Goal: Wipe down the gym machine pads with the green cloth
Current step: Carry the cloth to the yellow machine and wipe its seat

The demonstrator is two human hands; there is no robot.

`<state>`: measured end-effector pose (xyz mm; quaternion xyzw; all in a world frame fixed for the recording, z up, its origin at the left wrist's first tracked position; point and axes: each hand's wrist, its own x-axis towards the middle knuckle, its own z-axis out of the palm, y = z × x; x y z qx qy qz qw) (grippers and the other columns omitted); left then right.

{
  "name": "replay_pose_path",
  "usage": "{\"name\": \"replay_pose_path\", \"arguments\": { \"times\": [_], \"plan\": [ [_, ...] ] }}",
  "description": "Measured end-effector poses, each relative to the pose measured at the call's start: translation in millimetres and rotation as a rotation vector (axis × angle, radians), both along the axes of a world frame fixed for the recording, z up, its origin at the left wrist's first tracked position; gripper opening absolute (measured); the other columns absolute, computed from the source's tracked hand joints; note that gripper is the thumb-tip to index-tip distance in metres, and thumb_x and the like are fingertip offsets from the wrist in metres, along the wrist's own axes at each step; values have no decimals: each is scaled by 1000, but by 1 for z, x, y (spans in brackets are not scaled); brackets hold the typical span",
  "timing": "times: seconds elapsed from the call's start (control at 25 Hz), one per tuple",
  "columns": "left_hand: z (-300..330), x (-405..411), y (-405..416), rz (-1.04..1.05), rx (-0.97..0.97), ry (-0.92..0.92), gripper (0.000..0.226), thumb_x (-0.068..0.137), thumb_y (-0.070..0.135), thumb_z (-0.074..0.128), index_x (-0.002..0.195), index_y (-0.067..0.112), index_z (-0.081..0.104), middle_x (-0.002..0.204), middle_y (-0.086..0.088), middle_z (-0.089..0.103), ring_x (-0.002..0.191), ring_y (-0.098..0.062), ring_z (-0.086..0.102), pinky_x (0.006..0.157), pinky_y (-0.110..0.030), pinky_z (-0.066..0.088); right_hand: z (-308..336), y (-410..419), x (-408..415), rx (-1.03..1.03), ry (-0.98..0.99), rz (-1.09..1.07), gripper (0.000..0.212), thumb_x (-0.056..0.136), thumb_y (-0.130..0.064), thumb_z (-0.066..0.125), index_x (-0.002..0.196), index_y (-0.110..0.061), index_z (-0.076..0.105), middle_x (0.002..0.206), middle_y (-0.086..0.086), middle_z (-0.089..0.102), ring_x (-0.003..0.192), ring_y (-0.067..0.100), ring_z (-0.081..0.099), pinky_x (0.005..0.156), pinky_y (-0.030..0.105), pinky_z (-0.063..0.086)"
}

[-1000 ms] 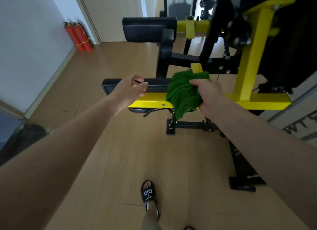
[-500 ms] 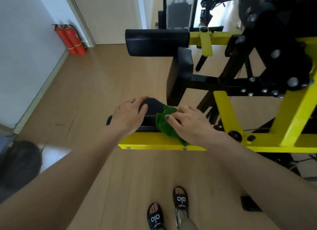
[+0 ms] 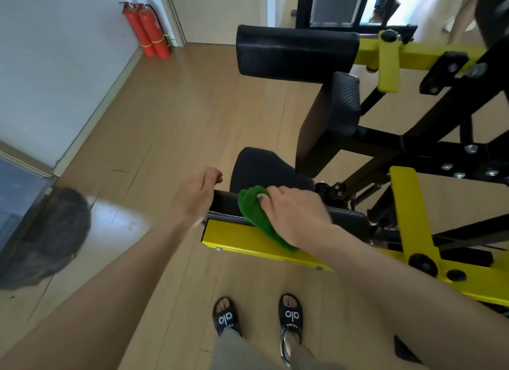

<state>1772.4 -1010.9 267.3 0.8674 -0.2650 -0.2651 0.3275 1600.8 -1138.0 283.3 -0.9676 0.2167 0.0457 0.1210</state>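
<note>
My right hand [image 3: 296, 218] lies flat on the bunched green terry cloth [image 3: 254, 212], fingers spread over it and pressing it down rather than pinching it. The cloth sits on the low black padded seat [image 3: 264, 168] of the machine, at the seat's near edge, and its lower fold hangs over onto the yellow steel beam [image 3: 248, 240] that carries the seat. My left hand [image 3: 197, 194] is loosely open and holds nothing; it hovers just beside the seat's left end, and I cannot tell whether it touches.

I judge the seat wipe is only begun, with the tall black back pad [image 3: 330, 121] and the long black roller pad [image 3: 297, 51] farther off not yet reached. The risk I see is the cloth: held by palm pressure alone, it could slide out from under my hand on a fast stroke and drop off the beam's near edge onto the wooden floor [image 3: 179, 121]. The hanging fold may also catch on the bolts [image 3: 219, 249] under the beam.
</note>
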Motion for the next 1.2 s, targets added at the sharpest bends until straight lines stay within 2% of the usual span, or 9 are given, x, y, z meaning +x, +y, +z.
{"name": "replay_pose_path", "arguments": {
  "times": [0.24,0.36,0.56,0.64,0.76,0.84,0.96,1.08,1.2],
  "plan": [
    [-11,23,6,105,-174,296,49,108,43,26,114,24,71,113,3,73,108,-15,66,91,-29,51,-13,56,93,-49,-24,174,33,106,-39,33,117,-20,57,101,0,64,81,22,62,58,36,43],
    [-11,22,4,117,-167,387,51,107,49,25,113,28,70,112,2,71,101,-17,68,79,-30,55,-7,38,61,91,-66,-9,46,104,-55,22,120,-27,55,95,-6,63,79,16,60,67,38,53],
    [-12,22,6,8,-113,366,49,105,54,23,121,33,63,119,8,63,105,-6,57,71,-19,41,12,-15,-35,-17,199,-353,56,101,-60,16,129,-33,56,108,-9,69,93,12,65,75,29,52],
    [-16,22,6,12,-150,370,48,105,55,23,120,33,63,119,10,63,108,-5,57,75,-19,43,15,-9,-13,54,252,-385,47,105,-55,19,113,-31,59,98,-6,68,91,17,65,78,32,49],
    [-22,24,7,105,-272,414,50,103,57,24,118,34,66,117,15,67,114,-7,60,95,-33,52,10,25,75,198,253,-210,43,107,-45,21,99,-27,59,83,-2,61,80,23,62,76,40,50],
    [-24,23,6,176,-327,430,49,105,52,26,124,30,65,119,12,68,115,-9,61,104,-41,52,-6,28,128,463,332,-215,46,106,-46,22,109,-23,62,91,0,62,85,23,61,78,42,47],
    [-26,22,6,192,-313,382,51,103,51,24,134,28,58,125,6,64,119,-13,59,106,-47,50,-33,14,175,929,554,-393,57,95,-61,37,128,-16,53,116,9,61,102,27,58,99,42,44],
    [-25,24,9,100,-276,306,55,100,54,22,137,28,55,126,8,61,120,-13,57,106,-44,50,-41,-5,159,913,690,-516,78,85,-71,45,142,-18,37,128,14,52,112,36,51,106,49,40],
    [-23,23,6,38,-212,247,44,107,44,23,130,26,55,116,16,56,108,-5,54,95,-25,45,-36,-52,81,747,751,-696,86,89,-70,48,154,-17,28,152,18,40,132,41,42,112,50,36]
  ]
}}
